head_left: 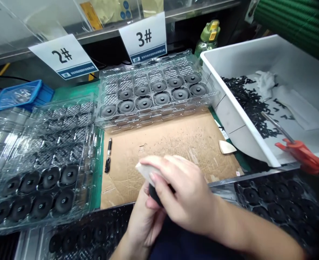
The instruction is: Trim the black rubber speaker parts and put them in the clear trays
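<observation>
My right hand (pixel 186 187) is closed around a pale, flat wedge-like piece (pixel 145 171), its tip pointing forward past my fingers. Just under it, my left hand (pixel 145 218) grips a black part (pixel 154 195), mostly covered by my fingers. The pale piece seems to meet the black part, but the contact is hidden. Both hands are over the near edge of a cardboard sheet (pixel 159 144). On that sheet lie a black pen (pixel 108 155) at the left and a second pale wedge-like piece (pixel 227 147) at the right.
Clear plastic trays (pixel 156 108) with black round parts stand behind the cardboard; another tray (pixel 90 173) is at left. A white bin (pixel 240 119) of black scraps is at right, beside an orange-handled tool (pixel 302 151). A green bottle (pixel 206 39) and blue basket (pixel 33 97) stand farther back.
</observation>
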Action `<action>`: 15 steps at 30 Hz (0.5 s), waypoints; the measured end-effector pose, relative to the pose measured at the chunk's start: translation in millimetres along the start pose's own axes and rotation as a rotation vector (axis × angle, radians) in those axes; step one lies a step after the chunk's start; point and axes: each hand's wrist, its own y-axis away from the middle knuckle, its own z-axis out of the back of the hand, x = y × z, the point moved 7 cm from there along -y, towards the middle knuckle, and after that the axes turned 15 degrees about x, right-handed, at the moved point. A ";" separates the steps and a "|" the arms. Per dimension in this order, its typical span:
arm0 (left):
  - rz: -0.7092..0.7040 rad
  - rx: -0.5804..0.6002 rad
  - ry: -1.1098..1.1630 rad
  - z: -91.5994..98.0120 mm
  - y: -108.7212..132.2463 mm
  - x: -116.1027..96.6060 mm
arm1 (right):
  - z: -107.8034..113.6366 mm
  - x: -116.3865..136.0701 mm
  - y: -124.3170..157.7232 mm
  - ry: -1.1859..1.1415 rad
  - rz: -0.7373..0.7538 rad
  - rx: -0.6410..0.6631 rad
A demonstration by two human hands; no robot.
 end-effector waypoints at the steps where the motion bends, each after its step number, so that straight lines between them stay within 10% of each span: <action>1: 0.012 0.004 0.002 -1.2 0.1 -0.4 | 2.0 2.8 1.6 0.013 0.040 -0.038; 6: 0.036 0.089 -0.046 -1.1 -0.8 -9.0 | -0.9 -1.6 25.4 -0.038 -0.018 0.170; 15: 0.127 0.233 0.002 -14.6 2.3 -6.1 | 22.7 -59.5 41.8 -0.240 -0.254 -0.126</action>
